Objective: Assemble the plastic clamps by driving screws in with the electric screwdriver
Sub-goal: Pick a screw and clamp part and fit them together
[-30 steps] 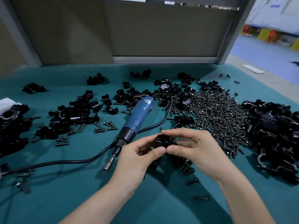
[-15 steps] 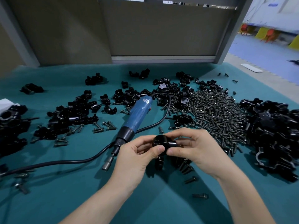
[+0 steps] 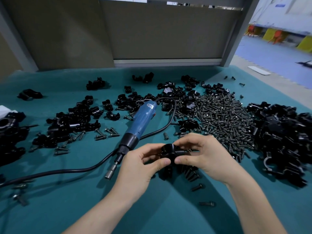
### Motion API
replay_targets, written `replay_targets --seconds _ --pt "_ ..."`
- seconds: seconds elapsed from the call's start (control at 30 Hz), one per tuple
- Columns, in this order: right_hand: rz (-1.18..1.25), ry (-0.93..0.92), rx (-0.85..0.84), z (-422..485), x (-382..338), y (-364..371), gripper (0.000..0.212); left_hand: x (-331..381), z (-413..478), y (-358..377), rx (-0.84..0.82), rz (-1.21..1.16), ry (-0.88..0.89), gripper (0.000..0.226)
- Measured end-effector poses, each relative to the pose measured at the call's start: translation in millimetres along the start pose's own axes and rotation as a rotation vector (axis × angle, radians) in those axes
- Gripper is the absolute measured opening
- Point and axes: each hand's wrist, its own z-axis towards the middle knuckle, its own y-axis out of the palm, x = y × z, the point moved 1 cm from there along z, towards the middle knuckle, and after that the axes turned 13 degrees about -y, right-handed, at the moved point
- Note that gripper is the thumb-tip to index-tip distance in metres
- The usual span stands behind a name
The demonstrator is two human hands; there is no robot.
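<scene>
**Both hands grasping one black clamp over the desk's near middle**

Left hand [image 3: 136, 168] and right hand [image 3: 207, 157] meet around a single clamp [image 3: 168, 152], a glossy black moulded plastic piece with a rounded hollow barrel on top. Each hand pinches it between thumb and curled fingers. The thumb tips lie almost touching on its near face, and the fingers arch over its far side. Both bare forearms enter from the near edge and converge on the piece. It is held just above the desk [image 3: 84, 208], which is covered in matte teal felt-like cloth.

Electric screwdriver [image 3: 141, 122]: blue cylindrical body, black collar, steel socket bit. It lies flat just beyond the left hand, bit pointing toward the near edge. Its smooth black cable [image 3: 67, 173] curves off toward the left edge.

Screw heap [image 3: 222, 119]: dark metallic, flanged heads, densely piled beyond the right hand. A few loose screws [image 3: 196, 187] lie near the right wrist.

Clamp halves [image 3: 283, 137]: shiny black curved saddles, stacked deep along the right edge. Scattered pieces [image 3: 72, 122] lie toward the left edge.
</scene>
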Motion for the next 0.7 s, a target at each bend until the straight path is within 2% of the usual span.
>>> replay_targets --seconds 0.37,0.7 --pt "-0.028 0.061 -0.007 -0.7 3.4 -1.9 0.032 -1.7 0.9 0.0 0.021 0.05 0.014 0.035" --pt "-0.029 0.023 0.0 -0.9 0.2 -3.2 0.031 -4.3 2.1 -0.6 0.036 0.08 0.053 0.034"
